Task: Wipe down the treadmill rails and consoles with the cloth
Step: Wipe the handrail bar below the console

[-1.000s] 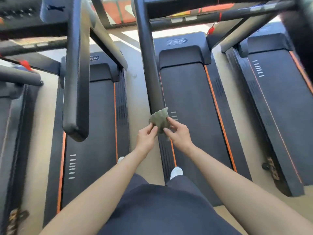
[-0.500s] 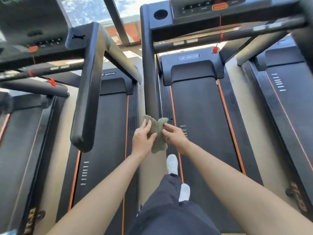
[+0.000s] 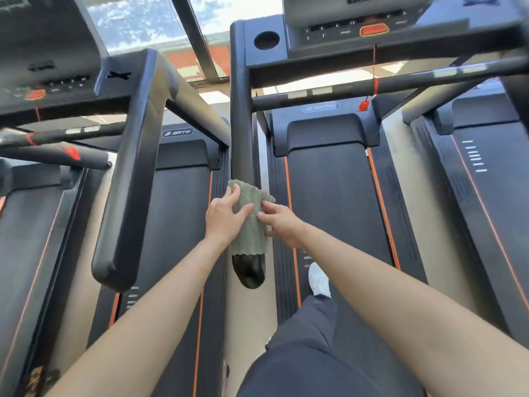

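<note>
A green ribbed cloth (image 3: 249, 224) is draped over the near end of a black treadmill rail (image 3: 242, 133) at the centre of the head view. My left hand (image 3: 224, 219) lies on the cloth's left side, thumb across its top and fingers round the rail. My right hand (image 3: 282, 222) pinches the cloth's right edge with its fingertips. The rail's rounded tip (image 3: 249, 275) shows below the cloth. The rail runs up to a console (image 3: 372, 30) with a red button.
A second rail (image 3: 128, 181) of the neighbouring treadmill stands close on the left, with its console (image 3: 48, 70) at top left. Treadmill belts (image 3: 332, 210) run below. My white shoe (image 3: 318, 279) stands on the centre belt. A red safety clip (image 3: 363, 106) hangs from the crossbar.
The cloth has spread out and now wraps the rail's end instead of being bunched between my fingers. My view has tilted up, bringing the consoles into sight, and I have stepped forward.
</note>
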Tool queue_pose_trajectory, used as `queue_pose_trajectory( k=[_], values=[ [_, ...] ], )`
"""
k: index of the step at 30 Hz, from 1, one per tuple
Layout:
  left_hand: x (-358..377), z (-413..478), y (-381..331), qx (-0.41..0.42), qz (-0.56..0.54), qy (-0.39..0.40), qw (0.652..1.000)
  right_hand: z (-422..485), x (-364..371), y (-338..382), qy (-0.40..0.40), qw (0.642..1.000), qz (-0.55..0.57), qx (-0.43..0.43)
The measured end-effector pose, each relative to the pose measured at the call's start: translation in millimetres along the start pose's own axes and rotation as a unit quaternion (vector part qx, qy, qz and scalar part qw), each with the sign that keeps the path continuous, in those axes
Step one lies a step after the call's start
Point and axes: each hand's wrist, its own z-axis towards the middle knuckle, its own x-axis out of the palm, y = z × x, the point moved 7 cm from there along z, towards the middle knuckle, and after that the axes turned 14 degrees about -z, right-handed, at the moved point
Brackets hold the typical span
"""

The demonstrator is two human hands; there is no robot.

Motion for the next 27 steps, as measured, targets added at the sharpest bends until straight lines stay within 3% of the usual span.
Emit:
queue_pose_trajectory(
  k=[7,13,27],
  values=[
    [-3.6,88.8,-28.1,-0.006,0.026,-0.041,0.999,78.3,-43.3,52.5,0.003,0.999,-0.046,-0.004],
    [-11.7,157.9,-52.3,-0.014,0.065,-0.047,0.997,128.0,-70.9,96.7,0.009,1.0,-0.016,0.003],
    [-9.5,237.4,-71.8,0.005,0.101,-0.077,0.992,210.9,-110.3,128.0,-0.008,1.0,-0.006,-0.028]
  ],
)
